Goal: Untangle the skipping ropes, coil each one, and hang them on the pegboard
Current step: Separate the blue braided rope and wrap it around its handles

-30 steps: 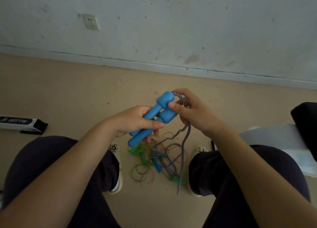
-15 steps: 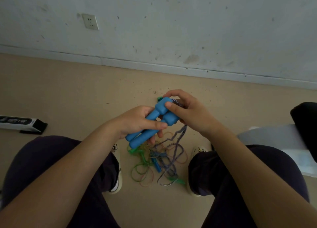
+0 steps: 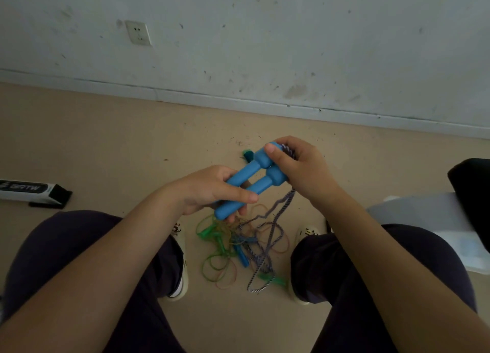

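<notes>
Hands at work: left hand (image 3: 212, 191) grips paired blue handles (image 3: 249, 185), right hand (image 3: 297, 167) pinches braided rope (image 3: 267, 244); even, snug wraps would coil best.

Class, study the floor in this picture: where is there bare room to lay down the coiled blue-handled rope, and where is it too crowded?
Bare floor stretches between the boxed item at left, the wall's skirting and the left hand. More lies along the skirting to the right, above the right hand. It is crowded between the feet, where the tangled ropes lie.
</notes>
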{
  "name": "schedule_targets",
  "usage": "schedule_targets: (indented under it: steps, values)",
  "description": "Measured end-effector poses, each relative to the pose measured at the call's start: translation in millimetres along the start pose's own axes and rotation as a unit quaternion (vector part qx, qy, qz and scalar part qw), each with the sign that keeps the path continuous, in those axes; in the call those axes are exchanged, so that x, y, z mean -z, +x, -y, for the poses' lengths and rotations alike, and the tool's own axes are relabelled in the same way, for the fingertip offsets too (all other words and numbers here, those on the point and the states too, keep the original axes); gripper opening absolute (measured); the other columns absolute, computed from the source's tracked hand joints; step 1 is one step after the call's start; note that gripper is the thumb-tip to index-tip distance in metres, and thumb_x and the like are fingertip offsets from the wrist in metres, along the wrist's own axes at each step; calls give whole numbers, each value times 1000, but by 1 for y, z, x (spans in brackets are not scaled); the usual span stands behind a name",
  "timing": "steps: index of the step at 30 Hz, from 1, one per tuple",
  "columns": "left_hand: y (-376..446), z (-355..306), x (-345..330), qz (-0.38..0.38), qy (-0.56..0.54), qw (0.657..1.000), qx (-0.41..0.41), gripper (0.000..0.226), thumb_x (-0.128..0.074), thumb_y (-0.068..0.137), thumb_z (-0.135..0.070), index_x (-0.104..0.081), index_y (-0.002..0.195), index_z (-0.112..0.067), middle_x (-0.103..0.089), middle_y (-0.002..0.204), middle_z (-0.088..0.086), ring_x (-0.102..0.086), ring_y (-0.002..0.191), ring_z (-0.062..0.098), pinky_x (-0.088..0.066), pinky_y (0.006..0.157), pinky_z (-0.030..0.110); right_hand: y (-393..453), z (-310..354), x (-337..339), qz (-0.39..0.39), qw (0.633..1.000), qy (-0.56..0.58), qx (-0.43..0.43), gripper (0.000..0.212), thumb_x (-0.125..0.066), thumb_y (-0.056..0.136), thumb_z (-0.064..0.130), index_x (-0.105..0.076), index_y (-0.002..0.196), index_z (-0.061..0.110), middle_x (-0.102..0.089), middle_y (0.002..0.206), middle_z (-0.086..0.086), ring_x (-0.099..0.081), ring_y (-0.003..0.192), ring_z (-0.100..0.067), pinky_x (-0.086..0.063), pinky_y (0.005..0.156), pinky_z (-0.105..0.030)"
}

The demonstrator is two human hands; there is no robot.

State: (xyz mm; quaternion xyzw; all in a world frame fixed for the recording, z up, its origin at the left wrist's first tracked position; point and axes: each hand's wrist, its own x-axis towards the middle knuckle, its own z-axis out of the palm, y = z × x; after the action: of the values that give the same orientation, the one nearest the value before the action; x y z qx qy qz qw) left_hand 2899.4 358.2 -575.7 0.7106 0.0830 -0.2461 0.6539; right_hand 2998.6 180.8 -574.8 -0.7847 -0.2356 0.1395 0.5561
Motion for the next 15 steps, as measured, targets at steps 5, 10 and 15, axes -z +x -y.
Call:
schedule_targets:
  steps: [5,10,15]
  values:
    - [-1,3,1,7,27,1000,12,27,-73,83,-30,-61,94,-8,-63,65,2,-57,51,16,-48,50,26,0,2,5,-2,1000,-1,-13,31,-63,91,42,-68,96,12,-57,71,0,-50,59,-7,-44,55,-26]
    - [-3,6,3,-31,3,999,-35,19,-60,97,-26,-55,101,-8,-58,65,4,-51,46,17,-37,39,23,3,4,12,-18,995,86,-45,37,-44,103,38,-61,94,7,-53,62,-8,-46,47,-17,-38,44,-25]
    - [3,5,9,-195,-116,968,-106,14,-57,99,-23,-56,100,-9,-52,63,2,-39,43,12,-24,37,19,6,-5,7,-40,994,84,-64,15,-59,97,11,-45,99,13,-56,79,-11,-56,52,-18,-49,53,-31]
